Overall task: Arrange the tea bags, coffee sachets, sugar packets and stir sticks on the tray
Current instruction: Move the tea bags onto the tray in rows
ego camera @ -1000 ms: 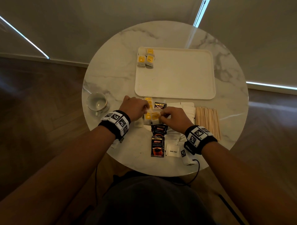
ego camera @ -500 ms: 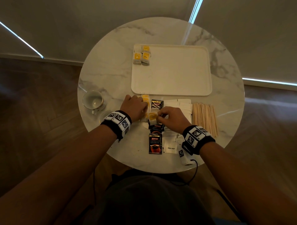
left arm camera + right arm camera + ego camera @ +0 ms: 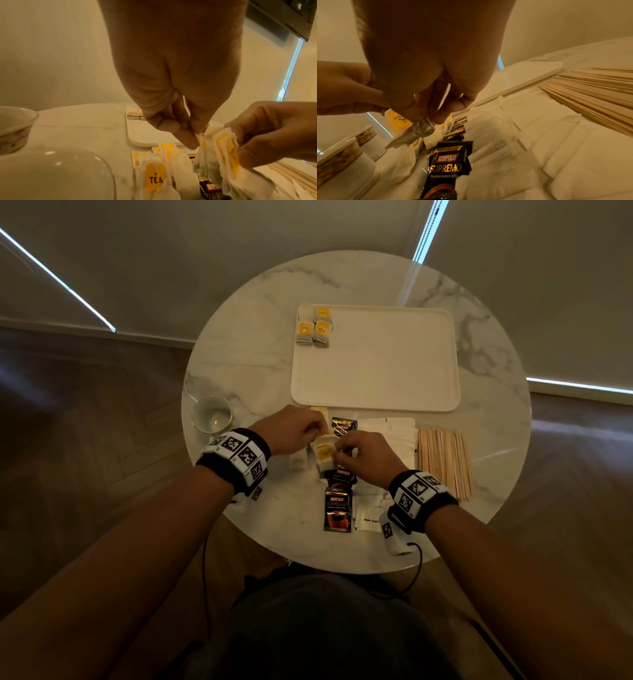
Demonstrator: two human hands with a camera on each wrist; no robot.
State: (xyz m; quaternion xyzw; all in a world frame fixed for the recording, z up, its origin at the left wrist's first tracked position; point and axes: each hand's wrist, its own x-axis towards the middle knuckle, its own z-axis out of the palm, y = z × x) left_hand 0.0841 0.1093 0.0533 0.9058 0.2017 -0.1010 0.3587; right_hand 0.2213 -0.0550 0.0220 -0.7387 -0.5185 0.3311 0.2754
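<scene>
Both hands meet over a small bunch of tea bags (image 3: 324,456) with yellow tags, held just in front of the cream tray (image 3: 376,378). My left hand (image 3: 310,430) pinches one tea bag (image 3: 201,140) at its top edge. My right hand (image 3: 346,451) pinches the other tea bags (image 3: 226,151) of the bunch (image 3: 412,129). Three tea bags (image 3: 313,330) lie in the tray's far left corner. More tea bags (image 3: 155,174) lie on the table below my left hand. Black coffee sachets (image 3: 338,510), white sugar packets (image 3: 390,436) and wooden stir sticks (image 3: 443,460) lie on the table.
A cup on a saucer (image 3: 212,414) stands at the left of the round marble table (image 3: 246,364), close to my left wrist. A glass lid or dish (image 3: 56,174) shows low in the left wrist view. The table edge runs just in front of my wrists.
Both hands stayed close together over the tea bags, and the bunch between them now sits lifted and gathered. The head camera has shifted slightly.
</scene>
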